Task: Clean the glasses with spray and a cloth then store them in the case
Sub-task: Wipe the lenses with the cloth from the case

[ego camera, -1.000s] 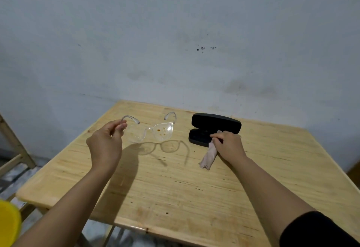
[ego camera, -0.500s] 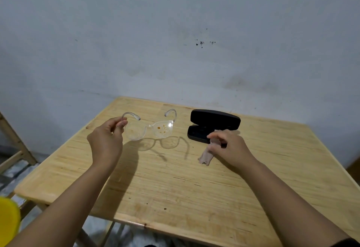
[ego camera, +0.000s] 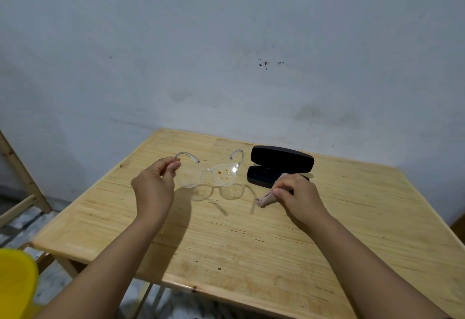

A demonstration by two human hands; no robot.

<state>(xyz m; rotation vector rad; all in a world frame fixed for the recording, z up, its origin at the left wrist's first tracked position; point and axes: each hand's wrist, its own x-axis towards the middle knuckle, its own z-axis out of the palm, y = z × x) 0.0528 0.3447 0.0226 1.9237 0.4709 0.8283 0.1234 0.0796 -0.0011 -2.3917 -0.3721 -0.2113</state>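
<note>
Above pale grained wood, clear glasses [ego camera: 210,174] carry seemingly orange specks.

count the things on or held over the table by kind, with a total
glasses, held by the left hand: 1
case, open, black: 1
cloth, held by the right hand: 1
total: 3
No spray bottle in view.
</note>
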